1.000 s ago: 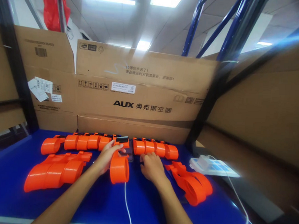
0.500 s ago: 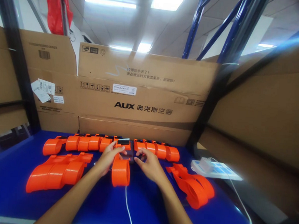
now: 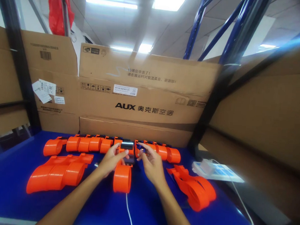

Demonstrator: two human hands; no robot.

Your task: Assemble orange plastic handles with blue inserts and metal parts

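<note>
My left hand (image 3: 112, 160) is closed around an orange tape dispenser (image 3: 122, 179), whose round body hangs below the fingers. Across its top sits a black strip with a pale toothed edge (image 3: 127, 145), facing up. Just to the right, my right hand (image 3: 151, 162) is pinched, with a small dark blue piece (image 3: 139, 147) at its fingertips; its exact kind is too small to make out. Behind the held dispenser lies a dark flat object (image 3: 129, 159), partly hidden by it.
A row of orange dispensers (image 3: 73, 143) with dark tips runs along the back of the blue table (image 3: 97, 207). More orange bodies lie at left (image 3: 55, 174) and right (image 3: 197, 192). A white power strip (image 3: 218, 171) and white cable (image 3: 129, 212) are present. Cardboard (image 3: 144, 124) stands behind.
The held dispenser has tipped and lowered slightly, so its toothed strip shows more. My right hand has risen a little, and a small dark blue piece now shows at its fingertips.
</note>
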